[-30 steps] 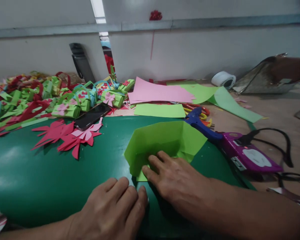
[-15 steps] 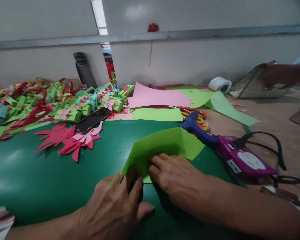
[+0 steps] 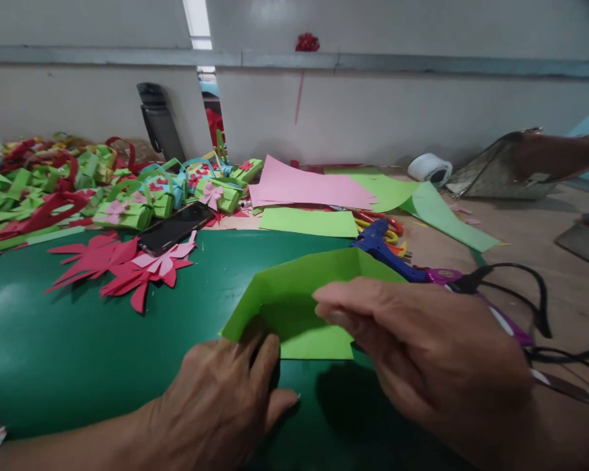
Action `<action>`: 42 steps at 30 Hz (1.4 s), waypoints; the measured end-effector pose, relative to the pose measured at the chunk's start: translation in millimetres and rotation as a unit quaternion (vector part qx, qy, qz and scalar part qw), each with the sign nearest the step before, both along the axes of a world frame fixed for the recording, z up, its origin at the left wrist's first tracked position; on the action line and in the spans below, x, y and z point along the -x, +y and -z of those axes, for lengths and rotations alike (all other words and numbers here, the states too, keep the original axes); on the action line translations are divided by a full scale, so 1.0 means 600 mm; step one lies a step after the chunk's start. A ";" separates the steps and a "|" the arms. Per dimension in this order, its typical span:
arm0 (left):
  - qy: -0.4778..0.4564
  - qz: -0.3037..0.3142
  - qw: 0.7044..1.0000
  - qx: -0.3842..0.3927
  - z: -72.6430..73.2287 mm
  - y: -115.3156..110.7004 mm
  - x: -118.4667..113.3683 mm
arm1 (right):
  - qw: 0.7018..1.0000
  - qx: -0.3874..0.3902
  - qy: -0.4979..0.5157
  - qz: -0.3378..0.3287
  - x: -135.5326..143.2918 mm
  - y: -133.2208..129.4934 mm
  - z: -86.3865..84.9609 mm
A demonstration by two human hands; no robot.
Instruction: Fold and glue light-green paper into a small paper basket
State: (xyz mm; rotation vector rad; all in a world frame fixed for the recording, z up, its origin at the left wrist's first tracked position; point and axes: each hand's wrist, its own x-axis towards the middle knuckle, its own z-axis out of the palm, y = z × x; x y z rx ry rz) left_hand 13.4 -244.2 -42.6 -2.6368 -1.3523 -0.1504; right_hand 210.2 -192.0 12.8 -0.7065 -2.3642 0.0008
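A green sheet of paper (image 3: 314, 341) lies on the green tabletop, its far part folded up into a standing flap with creased corners. My left hand (image 3: 220, 392) rests on its near left part, fingertips pressing inside the fold and partly hidden, thumb stretched out to the side. Above the paper's right side hovers my right hand (image 3: 417, 340), lifted off the sheet. Its fingers are extended close together, with nothing visible in them. Behind that hand, the blue glue gun (image 3: 385, 245) lies partly hidden near the paper's far right corner.
Pink paper sheets (image 3: 309, 186) and a small green sheet (image 3: 309, 222) lie beyond the mat. Left are a phone (image 3: 177, 226), red paper flowers (image 3: 98, 258) and several small paper baskets (image 3: 122, 212). A black cable (image 3: 535, 281), white roll (image 3: 428, 168) and handbag (image 3: 515, 167) are right.
My right hand has come off the paper, rising and moving right towards the camera. My left hand keeps pressing in about the same spot. The view has shifted slightly.
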 end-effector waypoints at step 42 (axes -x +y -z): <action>-0.383 0.045 0.864 0.324 -0.145 0.188 0.045 | 0.923 0.374 0.091 0.032 -0.006 0.098 -0.008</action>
